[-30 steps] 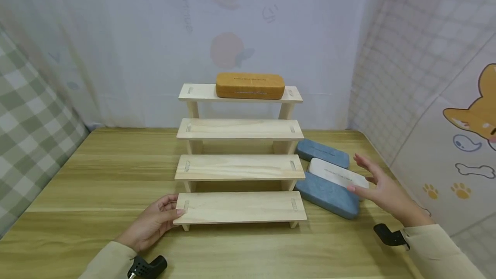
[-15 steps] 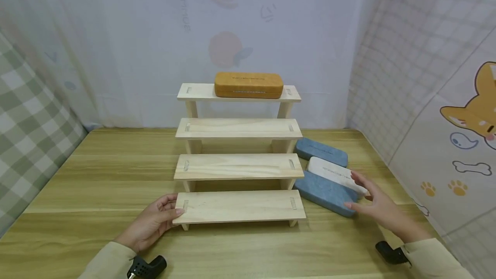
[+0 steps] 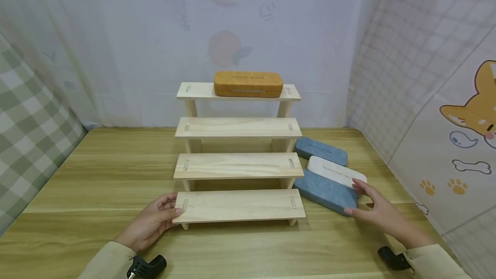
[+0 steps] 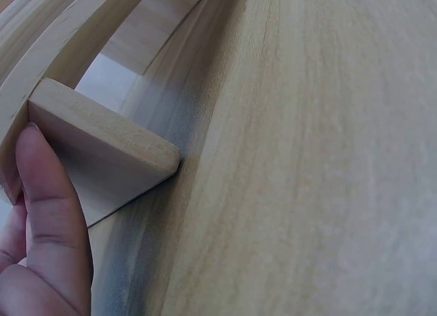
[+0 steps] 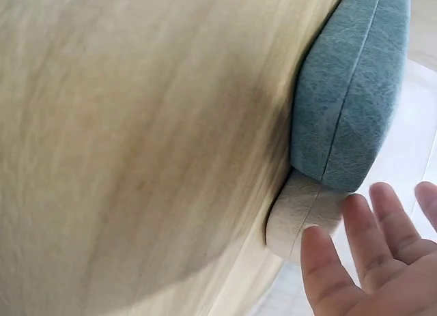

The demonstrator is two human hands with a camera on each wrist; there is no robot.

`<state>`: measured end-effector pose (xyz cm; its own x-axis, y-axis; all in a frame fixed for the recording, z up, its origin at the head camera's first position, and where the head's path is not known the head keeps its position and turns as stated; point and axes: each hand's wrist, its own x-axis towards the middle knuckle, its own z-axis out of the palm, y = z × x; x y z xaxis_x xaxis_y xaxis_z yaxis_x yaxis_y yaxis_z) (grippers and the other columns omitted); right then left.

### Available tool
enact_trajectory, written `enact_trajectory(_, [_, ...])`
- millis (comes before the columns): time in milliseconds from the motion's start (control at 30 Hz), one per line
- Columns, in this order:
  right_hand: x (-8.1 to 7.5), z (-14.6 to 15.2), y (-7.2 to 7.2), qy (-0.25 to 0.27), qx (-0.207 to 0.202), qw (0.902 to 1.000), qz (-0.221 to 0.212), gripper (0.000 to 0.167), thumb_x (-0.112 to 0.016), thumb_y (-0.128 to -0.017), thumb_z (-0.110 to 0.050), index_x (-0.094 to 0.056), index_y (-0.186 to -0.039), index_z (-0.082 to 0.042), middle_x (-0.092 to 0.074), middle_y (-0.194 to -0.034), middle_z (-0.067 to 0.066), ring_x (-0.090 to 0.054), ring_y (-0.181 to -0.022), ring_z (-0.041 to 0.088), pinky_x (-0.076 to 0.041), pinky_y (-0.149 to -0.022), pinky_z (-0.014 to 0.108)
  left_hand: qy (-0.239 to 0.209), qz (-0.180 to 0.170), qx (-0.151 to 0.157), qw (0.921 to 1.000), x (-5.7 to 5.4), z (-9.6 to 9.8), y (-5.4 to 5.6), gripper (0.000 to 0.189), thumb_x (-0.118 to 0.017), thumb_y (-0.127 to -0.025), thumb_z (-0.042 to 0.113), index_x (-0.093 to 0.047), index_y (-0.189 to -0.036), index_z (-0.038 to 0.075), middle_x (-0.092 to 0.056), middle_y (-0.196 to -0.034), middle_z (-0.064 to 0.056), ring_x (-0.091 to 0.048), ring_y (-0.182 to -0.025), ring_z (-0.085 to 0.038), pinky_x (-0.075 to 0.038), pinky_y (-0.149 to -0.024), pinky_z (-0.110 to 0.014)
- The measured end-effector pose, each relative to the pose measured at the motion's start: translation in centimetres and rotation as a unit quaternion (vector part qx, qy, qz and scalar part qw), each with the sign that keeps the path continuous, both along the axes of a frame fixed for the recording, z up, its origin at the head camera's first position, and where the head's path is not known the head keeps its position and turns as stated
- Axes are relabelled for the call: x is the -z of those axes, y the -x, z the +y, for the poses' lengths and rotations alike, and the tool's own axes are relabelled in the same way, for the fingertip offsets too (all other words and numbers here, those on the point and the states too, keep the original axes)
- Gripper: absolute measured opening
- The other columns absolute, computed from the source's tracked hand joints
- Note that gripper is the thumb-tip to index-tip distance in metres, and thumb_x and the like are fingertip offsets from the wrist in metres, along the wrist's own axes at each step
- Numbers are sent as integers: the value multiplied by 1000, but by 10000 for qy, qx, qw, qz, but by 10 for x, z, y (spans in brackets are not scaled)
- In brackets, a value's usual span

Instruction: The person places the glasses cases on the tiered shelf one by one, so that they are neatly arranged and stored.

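Note:
In the head view my left hand (image 3: 156,220) grips the left end of the lowest board (image 3: 240,206) of a stepped wooden display stand (image 3: 238,128). Its thumb lies on top of the board, close to a leg (image 4: 102,138) in the left wrist view. My right hand (image 3: 381,216) is beside the right end of the front blue glasses case (image 3: 327,193), fingers spread. Its thumb is right at the near corner and its index finger overlaps the end of the white glasses case (image 3: 336,170). In the right wrist view the fingertips (image 5: 317,244) reach the cases' ends with a gap to the blue one.
Behind the white case lies another blue glasses case (image 3: 321,151), partly hidden by the stand. An orange glasses case (image 3: 249,84) rests on the top board. Printed cloth (image 3: 131,55) hangs at the back, and a patterned wall (image 3: 430,119) borders the table (image 3: 97,175) on the right.
My right hand has come down and slightly nearer, from over the white case's end to the front blue case's end. My left hand stays on the lowest board.

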<state>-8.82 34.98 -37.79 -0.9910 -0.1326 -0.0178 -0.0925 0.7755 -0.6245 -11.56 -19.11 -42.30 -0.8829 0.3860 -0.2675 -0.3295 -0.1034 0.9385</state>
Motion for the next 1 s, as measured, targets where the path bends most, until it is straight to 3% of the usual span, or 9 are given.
enact_trajectory(133, [2,1,0,-27,46,9998,-169,84,-72,-86,-21,-22,-146,12,-39,-136,37,-41,-120,49,-45,-86,62,-2,17,-7,10000,0,0,0,60,-57,-94,3,-21,-140,-11,-57,-108,-2,-60,-96,-11,-52,-82,-26])
enact_trajectory(367, [4,1,2,-106,70,9999,-58,82,-74,-84,-22,-28,-142,14,-42,-133,36,-44,-117,48,-47,-85,56,6,8,-34,10000,0,0,0,60,-58,-94,3,-22,-140,-11,-57,-108,-2,-60,-96,-11,-52,-82,-26])
enact_trajectory(533, [6,1,3,-225,114,9997,-77,81,-75,-83,-25,-32,-139,14,-42,-131,34,-46,-115,45,-51,-82,43,31,-32,-57,10000,-1,1,0,61,-58,-94,3,-21,-140,-11,-56,-108,-2,-59,-96,-11,-52,-82,-26])
enact_trajectory(733, [6,1,3,-303,174,9991,-224,82,-75,-83,-28,-33,-138,16,-39,-130,34,-46,-113,44,-49,-86,54,63,-63,-66,9999,0,0,0,62,-58,-94,3,-20,-141,-11,-56,-108,-3,-59,-96,-11,-52,-82,-26])
enact_trajectory(1000, [5,0,4,-557,146,9981,-241,79,-76,-82,-26,-37,-136,16,-40,-125,36,-47,-111,46,-49,-83,50,72,-65,-74,9999,0,0,0,63,-57,-94,2,-19,-141,-12,-56,-108,-3,-59,-96,-11,-52,-82,-25])
